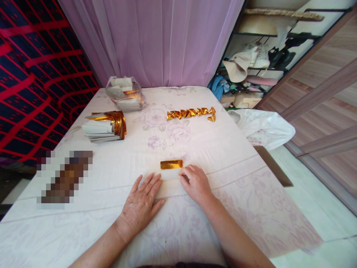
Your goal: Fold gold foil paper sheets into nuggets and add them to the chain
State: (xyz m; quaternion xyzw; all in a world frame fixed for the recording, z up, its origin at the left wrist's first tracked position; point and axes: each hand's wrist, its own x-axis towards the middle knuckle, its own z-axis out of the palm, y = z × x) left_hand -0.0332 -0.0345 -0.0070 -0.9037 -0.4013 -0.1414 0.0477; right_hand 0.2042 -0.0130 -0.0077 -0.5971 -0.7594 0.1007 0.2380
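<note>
A pale sheet of gold foil paper (173,188) lies in front of me, with a shiny gold strip (171,164) along its far side. Whether strip and pale part are one folded sheet is hard to tell. My left hand (142,203) rests flat, fingers spread, at the sheet's left end. Curled fingers of my right hand (196,184) pinch the right end near the gold strip. Farther back is a row of folded gold pieces (189,112). A fanned stack of the foil paper (104,127) lies at the left.
A clear plastic bag of more paper (125,95) sits at the table's far left. A pixelated patch (67,178) hides something on the left. Beyond the right edge are a white plastic bag (264,128) and a loaded shelf (253,69). A purple curtain (161,41) hangs behind.
</note>
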